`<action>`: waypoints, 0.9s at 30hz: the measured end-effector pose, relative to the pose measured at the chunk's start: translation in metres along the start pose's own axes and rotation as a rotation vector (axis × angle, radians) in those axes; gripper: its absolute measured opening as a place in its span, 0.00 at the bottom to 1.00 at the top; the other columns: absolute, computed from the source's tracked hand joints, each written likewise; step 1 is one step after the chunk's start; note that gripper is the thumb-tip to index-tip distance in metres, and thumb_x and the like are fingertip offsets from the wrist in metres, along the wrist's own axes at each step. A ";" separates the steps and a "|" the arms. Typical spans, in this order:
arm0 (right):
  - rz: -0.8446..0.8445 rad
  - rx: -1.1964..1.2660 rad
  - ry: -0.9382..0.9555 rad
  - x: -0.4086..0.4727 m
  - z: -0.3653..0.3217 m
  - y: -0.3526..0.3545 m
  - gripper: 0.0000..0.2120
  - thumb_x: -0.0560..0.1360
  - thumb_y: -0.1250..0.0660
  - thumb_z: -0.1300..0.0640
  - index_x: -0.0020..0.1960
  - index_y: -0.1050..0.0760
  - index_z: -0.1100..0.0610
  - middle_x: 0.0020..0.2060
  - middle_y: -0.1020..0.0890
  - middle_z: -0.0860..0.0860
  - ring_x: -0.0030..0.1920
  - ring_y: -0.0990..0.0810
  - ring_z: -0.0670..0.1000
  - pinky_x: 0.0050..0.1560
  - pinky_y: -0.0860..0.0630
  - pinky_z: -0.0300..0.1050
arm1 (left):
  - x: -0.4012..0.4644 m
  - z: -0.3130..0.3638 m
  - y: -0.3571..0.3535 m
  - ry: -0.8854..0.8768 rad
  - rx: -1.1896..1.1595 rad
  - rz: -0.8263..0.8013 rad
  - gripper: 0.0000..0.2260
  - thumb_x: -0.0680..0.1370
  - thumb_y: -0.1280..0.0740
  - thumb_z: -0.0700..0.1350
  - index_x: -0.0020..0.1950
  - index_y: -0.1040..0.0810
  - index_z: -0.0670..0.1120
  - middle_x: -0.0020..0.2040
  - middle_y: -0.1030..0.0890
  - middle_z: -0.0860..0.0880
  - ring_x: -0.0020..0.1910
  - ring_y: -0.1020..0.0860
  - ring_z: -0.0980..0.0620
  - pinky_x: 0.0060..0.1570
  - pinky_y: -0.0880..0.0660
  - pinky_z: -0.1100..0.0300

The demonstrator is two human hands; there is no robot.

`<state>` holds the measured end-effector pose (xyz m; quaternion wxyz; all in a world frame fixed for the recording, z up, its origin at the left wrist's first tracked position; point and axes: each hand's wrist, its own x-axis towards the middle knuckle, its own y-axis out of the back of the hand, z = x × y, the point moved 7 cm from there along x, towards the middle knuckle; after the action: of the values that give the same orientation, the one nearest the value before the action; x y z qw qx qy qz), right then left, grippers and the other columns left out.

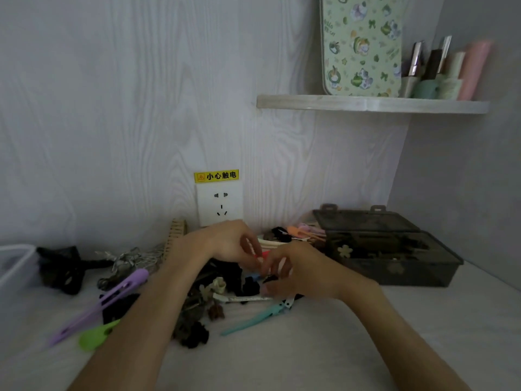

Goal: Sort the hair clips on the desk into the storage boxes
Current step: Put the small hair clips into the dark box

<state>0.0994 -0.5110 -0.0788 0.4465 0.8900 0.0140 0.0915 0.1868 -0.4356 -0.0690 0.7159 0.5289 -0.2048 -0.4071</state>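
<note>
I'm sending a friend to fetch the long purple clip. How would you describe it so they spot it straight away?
Start at the white wall socket and come down to the pile of hair clips on the desk. The purple clip lies at the pile's left edge, slanting toward the front. It is the longest there and lilac; the clip beside its lower end is short and bright green.

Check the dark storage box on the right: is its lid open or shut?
Open. The dark box has its lid swung back toward the wall, latch tabs up, and clips show inside the tray.
</note>
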 end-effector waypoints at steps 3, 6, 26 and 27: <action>0.062 -0.012 -0.026 0.000 0.003 0.007 0.04 0.73 0.31 0.58 0.46 0.19 0.52 0.34 0.23 0.40 0.38 0.21 0.45 0.37 0.27 0.32 | 0.002 -0.004 0.002 -0.006 -0.011 0.060 0.09 0.71 0.27 0.48 0.49 0.18 0.48 0.50 0.17 0.49 0.50 0.20 0.52 0.56 0.24 0.54; 0.102 -0.002 0.012 0.000 -0.007 0.007 0.06 0.73 0.32 0.56 0.50 0.20 0.50 0.39 0.22 0.41 0.41 0.23 0.42 0.41 0.27 0.33 | -0.001 -0.012 0.002 -0.002 -0.047 -0.018 0.08 0.72 0.27 0.45 0.50 0.18 0.47 0.51 0.17 0.47 0.52 0.19 0.50 0.57 0.24 0.55; 0.697 0.190 -0.187 -0.035 0.029 0.102 0.11 0.67 0.25 0.56 0.47 0.21 0.47 0.40 0.19 0.43 0.40 0.21 0.41 0.39 0.25 0.30 | -0.002 -0.006 0.033 -0.073 -0.323 0.342 0.06 0.68 0.24 0.47 0.41 0.18 0.49 0.38 0.16 0.50 0.38 0.19 0.55 0.45 0.23 0.60; 0.844 0.165 -0.256 -0.045 0.041 0.113 0.11 0.67 0.25 0.57 0.47 0.22 0.49 0.39 0.21 0.45 0.39 0.22 0.43 0.38 0.26 0.33 | -0.003 0.002 0.037 -0.083 -0.372 0.415 0.05 0.69 0.24 0.47 0.40 0.18 0.50 0.38 0.16 0.51 0.37 0.18 0.55 0.44 0.23 0.60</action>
<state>0.0556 -0.6158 -0.0197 0.2958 0.8545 -0.3985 0.1533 0.1975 -0.4302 -0.0343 0.8598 0.3181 -0.2594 -0.3038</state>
